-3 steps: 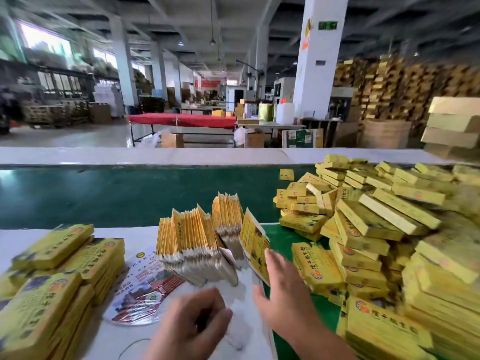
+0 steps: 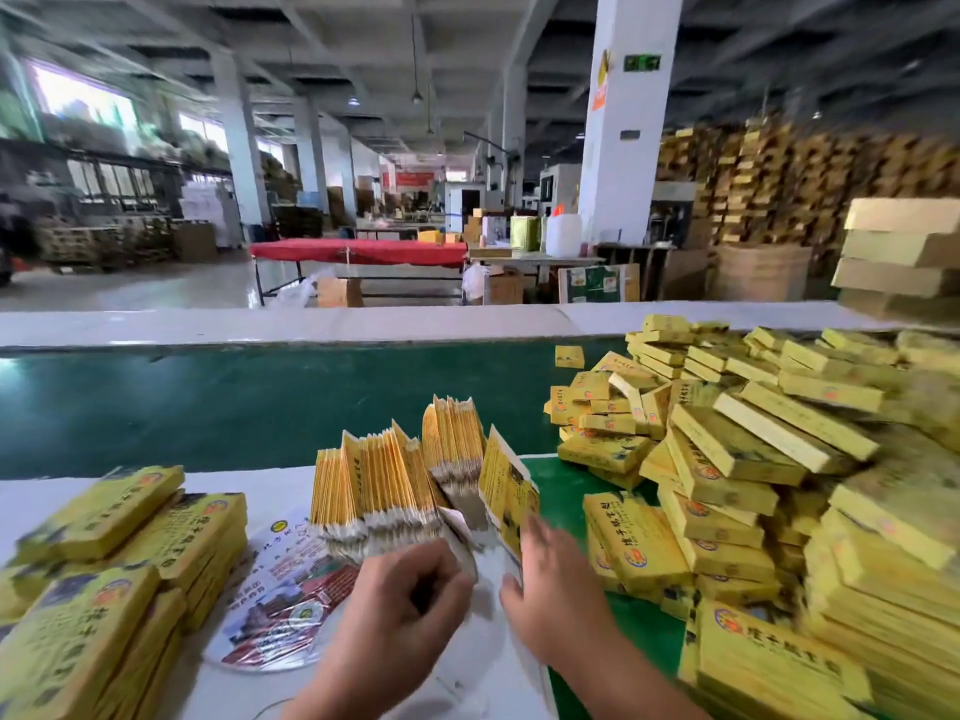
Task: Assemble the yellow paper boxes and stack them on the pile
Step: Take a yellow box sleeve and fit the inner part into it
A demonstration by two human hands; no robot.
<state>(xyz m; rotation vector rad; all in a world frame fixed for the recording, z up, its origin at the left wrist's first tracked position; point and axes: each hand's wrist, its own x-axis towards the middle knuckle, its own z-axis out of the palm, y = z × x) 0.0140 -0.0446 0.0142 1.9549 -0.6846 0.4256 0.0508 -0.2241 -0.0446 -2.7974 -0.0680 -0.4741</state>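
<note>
Right hand (image 2: 558, 589) at yellow flat box (image 2: 506, 485)

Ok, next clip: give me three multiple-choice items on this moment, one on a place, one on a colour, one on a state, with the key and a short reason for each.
1. Where does the big heap of assembled yellow paper boxes lie?
A. to the person's right
B. to the person's left
C. on the red table

2. What colour is the conveyor belt behind the fanned row of flat yellow box blanks?
A. red
B. green
C. black

3. What is the right hand doing?
A. lying flat on the belt
B. hanging idle off the table
C. reaching to a single flat yellow blank standing at the right end of the row

Key: 1 A, the heap fills the right side of the view. 2 B, the belt's bare surface is green. 3 C, its fingers stretch up against that blank's lower edge, while the left hand is curled near the row.
</note>
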